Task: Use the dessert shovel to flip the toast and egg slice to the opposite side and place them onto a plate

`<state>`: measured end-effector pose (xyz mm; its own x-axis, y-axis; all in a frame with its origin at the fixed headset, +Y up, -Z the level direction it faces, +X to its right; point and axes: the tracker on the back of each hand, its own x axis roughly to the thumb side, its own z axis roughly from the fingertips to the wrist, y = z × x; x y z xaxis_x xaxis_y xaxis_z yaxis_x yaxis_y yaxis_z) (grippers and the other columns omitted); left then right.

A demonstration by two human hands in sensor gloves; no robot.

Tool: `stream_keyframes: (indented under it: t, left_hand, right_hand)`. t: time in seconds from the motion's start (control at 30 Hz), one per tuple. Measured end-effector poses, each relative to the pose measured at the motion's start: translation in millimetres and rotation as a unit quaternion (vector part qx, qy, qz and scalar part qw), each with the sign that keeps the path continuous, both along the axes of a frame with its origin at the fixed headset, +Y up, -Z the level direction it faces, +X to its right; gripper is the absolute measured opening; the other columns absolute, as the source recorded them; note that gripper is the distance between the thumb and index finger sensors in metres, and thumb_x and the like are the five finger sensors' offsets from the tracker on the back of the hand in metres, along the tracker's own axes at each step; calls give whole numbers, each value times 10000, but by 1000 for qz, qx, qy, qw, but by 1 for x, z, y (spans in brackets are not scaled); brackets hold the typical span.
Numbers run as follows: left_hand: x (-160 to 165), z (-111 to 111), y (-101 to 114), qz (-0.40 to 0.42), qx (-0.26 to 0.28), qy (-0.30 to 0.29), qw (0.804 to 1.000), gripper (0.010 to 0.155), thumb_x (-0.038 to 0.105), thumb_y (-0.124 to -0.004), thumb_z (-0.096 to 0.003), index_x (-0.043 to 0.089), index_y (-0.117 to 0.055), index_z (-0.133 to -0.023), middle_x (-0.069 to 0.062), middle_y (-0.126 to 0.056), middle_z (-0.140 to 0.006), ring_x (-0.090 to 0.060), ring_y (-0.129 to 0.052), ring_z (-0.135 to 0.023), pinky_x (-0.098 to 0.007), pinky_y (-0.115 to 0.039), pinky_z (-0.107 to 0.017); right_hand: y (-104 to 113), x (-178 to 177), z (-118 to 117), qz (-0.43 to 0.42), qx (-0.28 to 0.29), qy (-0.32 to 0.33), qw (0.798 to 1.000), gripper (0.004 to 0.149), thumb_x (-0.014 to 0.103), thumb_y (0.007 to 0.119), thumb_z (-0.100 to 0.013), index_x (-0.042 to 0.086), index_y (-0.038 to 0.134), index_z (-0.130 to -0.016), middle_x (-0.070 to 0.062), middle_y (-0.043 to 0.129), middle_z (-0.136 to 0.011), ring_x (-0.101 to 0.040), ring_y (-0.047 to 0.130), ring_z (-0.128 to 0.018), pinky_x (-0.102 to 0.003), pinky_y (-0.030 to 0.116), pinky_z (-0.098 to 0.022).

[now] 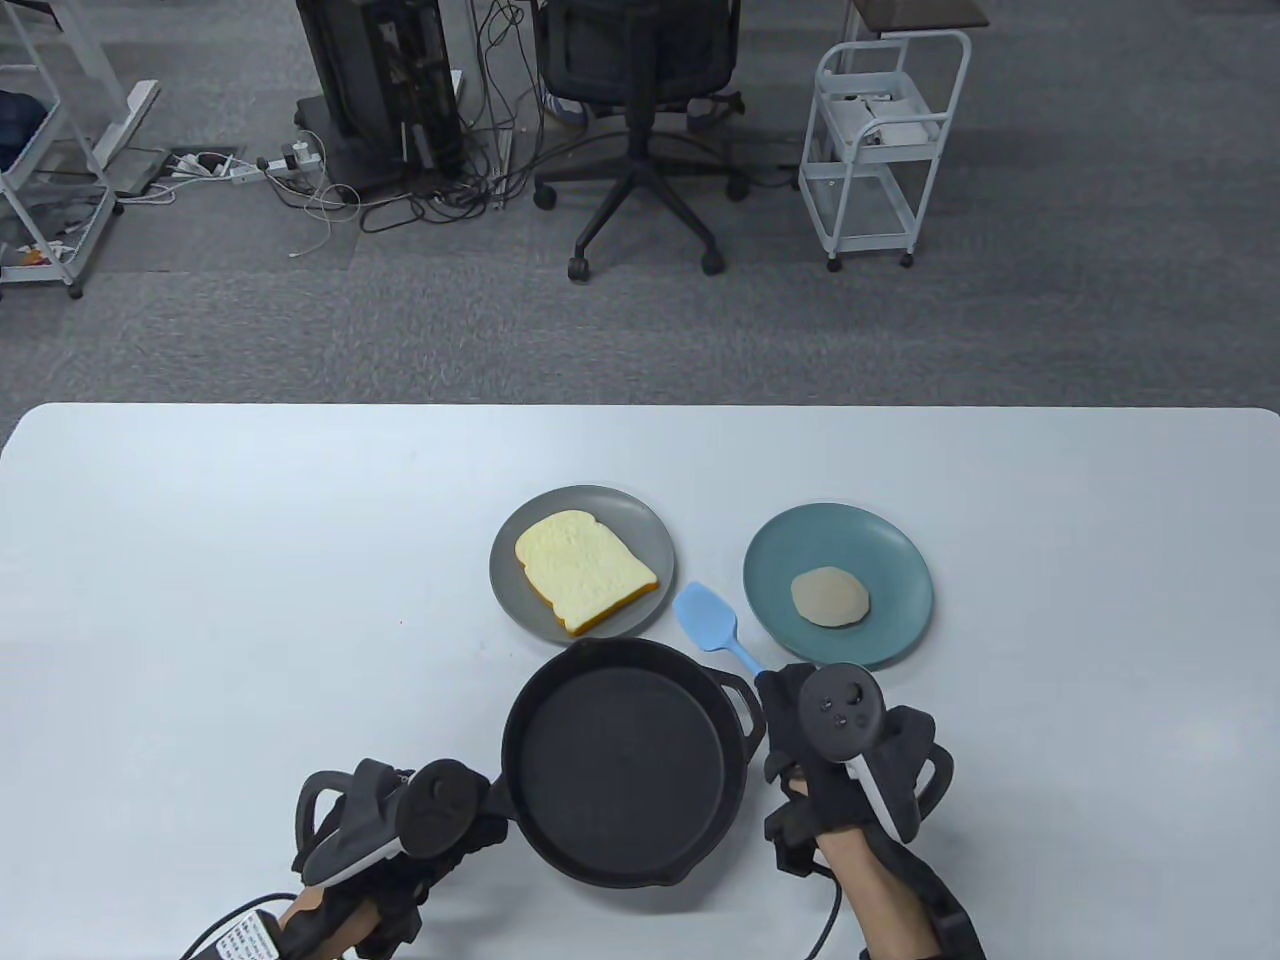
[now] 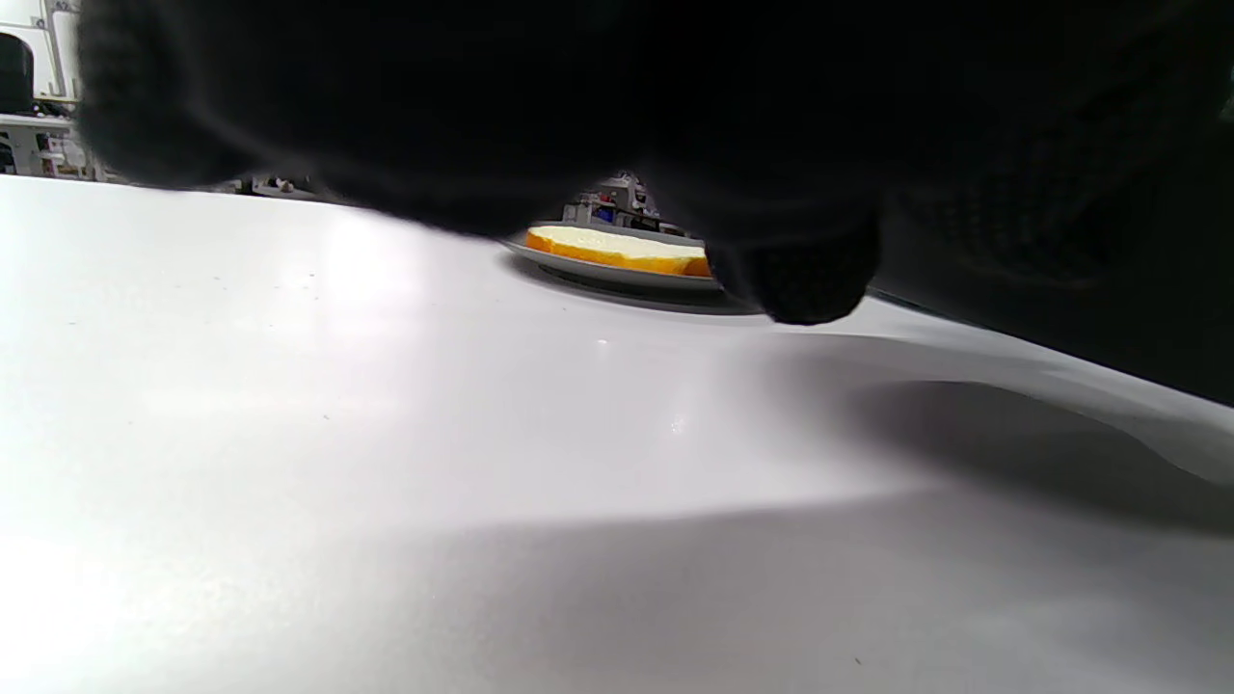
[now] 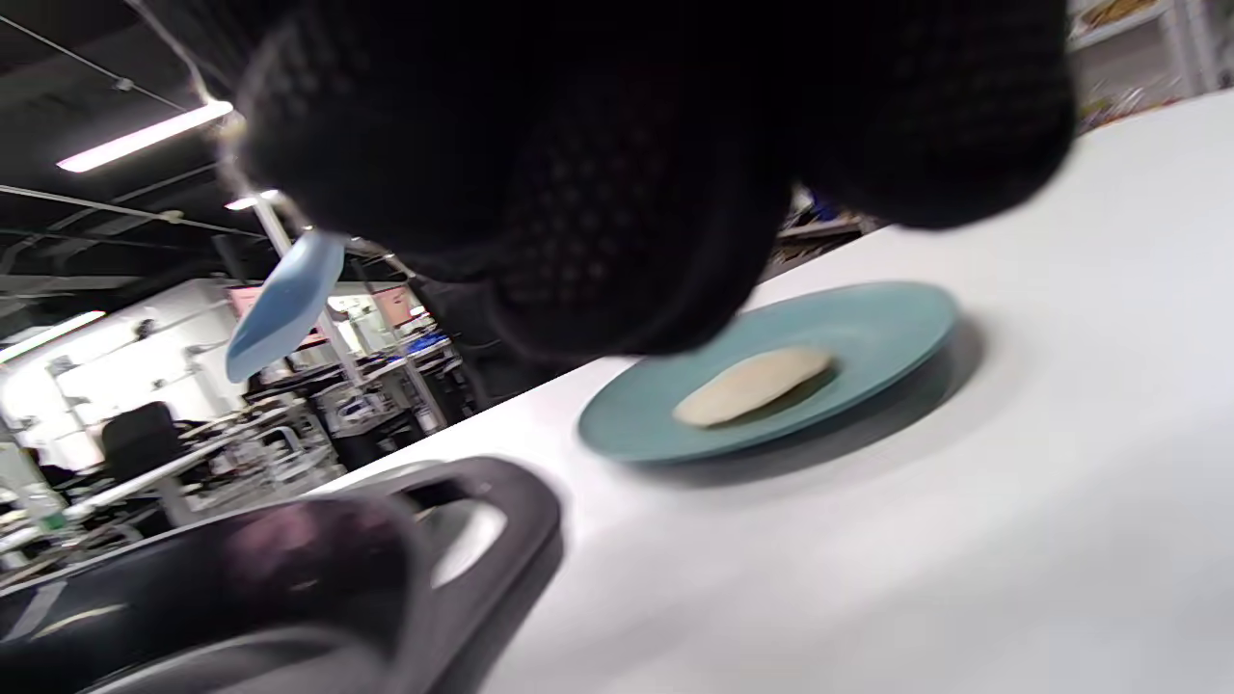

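Toast (image 1: 585, 572) lies on the grey plate (image 1: 645, 520); egg slice (image 1: 830, 598) lies on the teal plate (image 1: 890, 545). Right hand (image 1: 835, 745) grips the blue dessert shovel (image 1: 712, 622), its blade raised between the plates. Left hand (image 1: 400, 815) sits at the empty black pan's (image 1: 625, 760) handle; its grip cannot be told.

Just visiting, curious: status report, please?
Right hand holds blue spatula. Left hand at pan handle. Toast and egg slice already plated.
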<state>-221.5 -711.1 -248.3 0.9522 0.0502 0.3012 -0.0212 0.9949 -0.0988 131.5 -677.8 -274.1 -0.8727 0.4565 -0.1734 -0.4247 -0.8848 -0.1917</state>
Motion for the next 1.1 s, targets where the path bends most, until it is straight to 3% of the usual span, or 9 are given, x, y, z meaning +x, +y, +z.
stream_keyframes:
  t: [0.2,0.57,1.1]
  left_hand:
    - [-5,-5,0,7,-13,8,1000,491,623,-850,-288,311,-991,-639,136,-995,-177,-157,-987,-55,-399,-901,-284]
    - [-12,-12,-6,7,-30,14,999,489,622,-852,-283,314,-991,-636,132,-997,-178,-161,-989,-60,-402,-900,-293]
    - [-11,-11,-5,-7,-29,-2,1000,487,622,-851,-280,318,-992,-635,132,-999,-183,-162,-996,-72,-404,-901,-307]
  right_hand:
    - [-14,0,11,-96,-9,36,995,490,519,743,-453,162,956,-714,123,1040,-328,-136,1073,-278,-361,893,-247]
    - [-24,12,12,-131,-23,29,991,490,517,744,-453,160,955,-713,121,1041,-331,-139,1075,-283,-364,893,-250]
    - [-53,51,-10,-152,-55,-78,984,496,509,738,-453,153,943,-730,113,1042,-352,-149,1074,-302,-371,889,-264]
